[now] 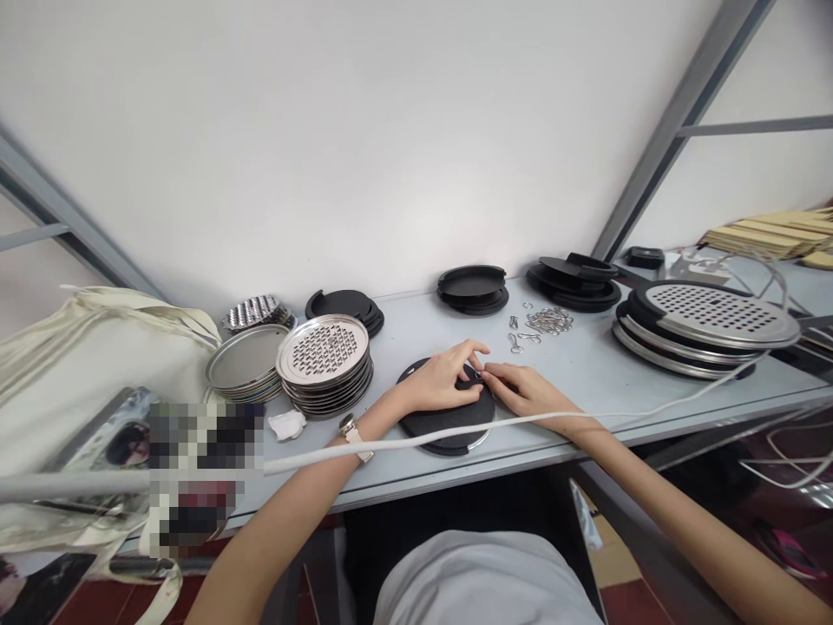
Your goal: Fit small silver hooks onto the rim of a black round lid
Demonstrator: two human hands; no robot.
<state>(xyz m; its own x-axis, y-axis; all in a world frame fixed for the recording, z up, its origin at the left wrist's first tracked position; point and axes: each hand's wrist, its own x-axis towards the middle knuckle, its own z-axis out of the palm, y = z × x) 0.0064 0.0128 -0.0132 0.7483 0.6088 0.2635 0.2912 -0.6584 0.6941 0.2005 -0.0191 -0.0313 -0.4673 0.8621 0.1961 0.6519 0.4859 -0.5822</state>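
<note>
A round black plastic plate [442,421] lies near the table's front edge, with a shiny metal rim showing at its lower right. My left hand [446,379] is over its upper part, fingers bent and holding it. My right hand [524,391] meets it at the plate's upper right edge, its fingertips pinched on a small shiny metal clip [479,374] that is mostly covered. Beyond my hands lies a heap of small metal clips [550,322], with a few loose ones [515,342] beside it.
Left stand a stack of round metal graters [331,351] and a stack of plain metal discs [247,358]. Black plates [472,286] are piled along the wall. Assembled graters [709,317] are stacked at right. A white cable [586,418] crosses in front of my forearms.
</note>
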